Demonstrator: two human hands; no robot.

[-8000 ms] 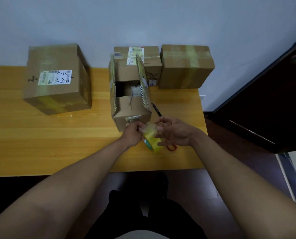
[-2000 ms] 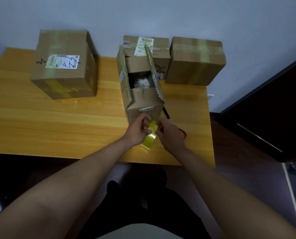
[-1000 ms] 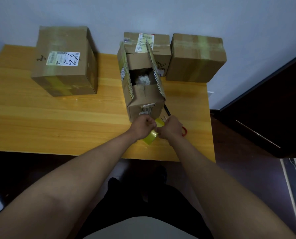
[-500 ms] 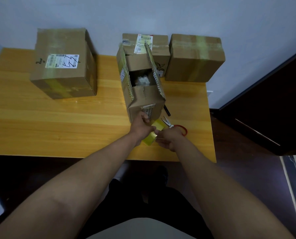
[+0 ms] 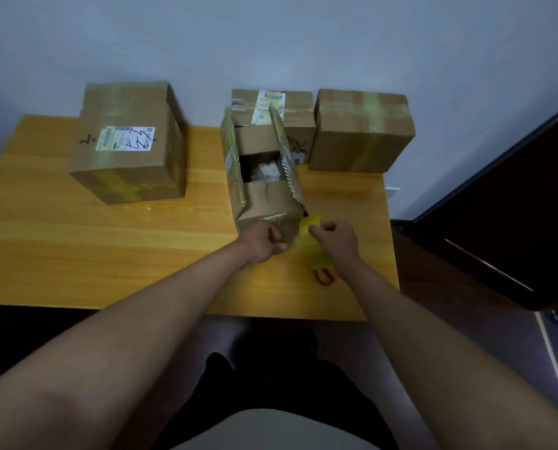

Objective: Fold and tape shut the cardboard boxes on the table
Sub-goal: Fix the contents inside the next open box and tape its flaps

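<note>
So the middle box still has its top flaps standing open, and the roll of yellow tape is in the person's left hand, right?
Not quite. The head view shows the tape roll in the right hand, not the left. The left hand is against the near side of the open box, whose top flaps do stand open.

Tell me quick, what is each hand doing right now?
Left hand: pinches the tape end against the open box.
Right hand: grips the yellow tape roll.

Both arms extended; left hand curled, right hand pinching.
</note>
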